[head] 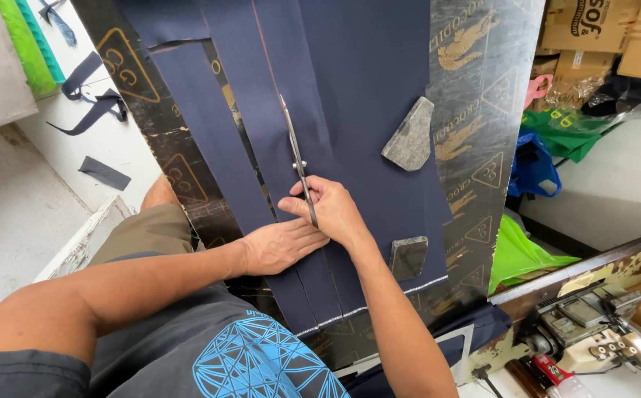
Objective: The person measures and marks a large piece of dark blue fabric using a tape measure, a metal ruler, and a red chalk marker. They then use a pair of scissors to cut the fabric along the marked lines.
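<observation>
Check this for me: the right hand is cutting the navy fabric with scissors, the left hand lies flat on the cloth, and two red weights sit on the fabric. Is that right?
Not quite: the two weights are grey, stone-like pieces, not red, as the head view shows. The rest stands: the right hand works the scissors through the navy fabric, and the left hand lies flat on it.

We note brown cardboard boxes (pixel 600 29) stacked at the upper right, rectangular, with dark print on their faces. Below them lie crumpled green plastic bags (pixel 567 129) and a blue bag (pixel 533 166), and another bright green bag (pixel 519 254) sits lower down.
</observation>
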